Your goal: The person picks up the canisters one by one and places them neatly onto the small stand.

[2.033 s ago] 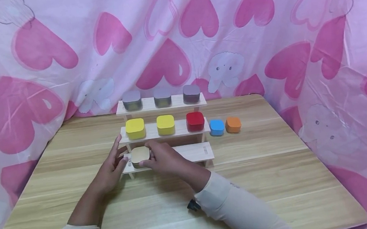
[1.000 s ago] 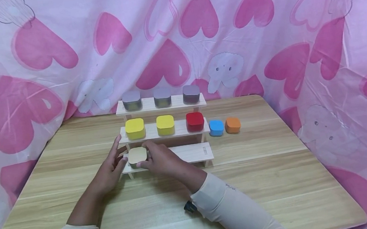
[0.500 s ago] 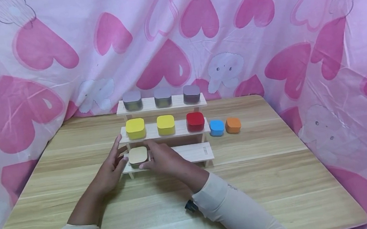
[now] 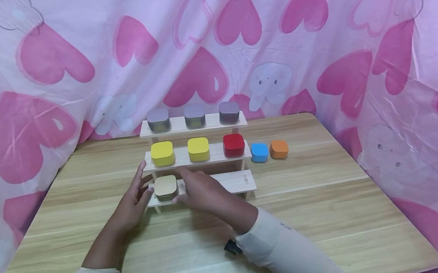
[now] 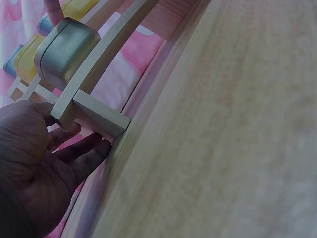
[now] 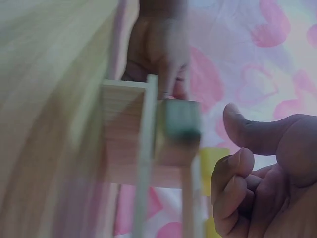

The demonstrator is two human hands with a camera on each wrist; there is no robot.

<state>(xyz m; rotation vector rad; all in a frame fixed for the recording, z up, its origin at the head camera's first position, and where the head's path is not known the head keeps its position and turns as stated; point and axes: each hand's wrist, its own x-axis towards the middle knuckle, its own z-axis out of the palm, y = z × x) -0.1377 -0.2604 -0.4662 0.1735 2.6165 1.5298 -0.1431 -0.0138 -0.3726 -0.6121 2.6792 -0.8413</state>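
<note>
A three-step wooden stand (image 4: pixel 232 182) rises from the table. Alone at the left end of its lowest step sits a small rounded-square tin (image 4: pixel 166 188) with a cream top and grey-green side; a lid seam shows on the tin (image 5: pixel 67 52) in the left wrist view. My left hand (image 4: pixel 131 203) grips the stand's left end, thumb at the plank's edge and fingers by the leg. Just right of the tin, my right hand (image 4: pixel 204 190) holds nothing. In the right wrist view the right hand (image 6: pixel 262 173) has its thumb spread from its bent fingers, apart from the tin.
The middle step bears two yellow pieces (image 4: pixel 198 150) and a red piece (image 4: pixel 234 145). Several grey-topped pieces (image 4: pixel 194 117) line the top step. On the table to the right lie a blue piece (image 4: pixel 259 152) and an orange piece (image 4: pixel 279 149). A pink heart-printed cloth (image 4: pixel 196 76) hangs behind.
The tin slid left along the lowest step in my right hand's grip. My right hand has since let go and drawn slightly rightward. The left hand has stayed in place.
</note>
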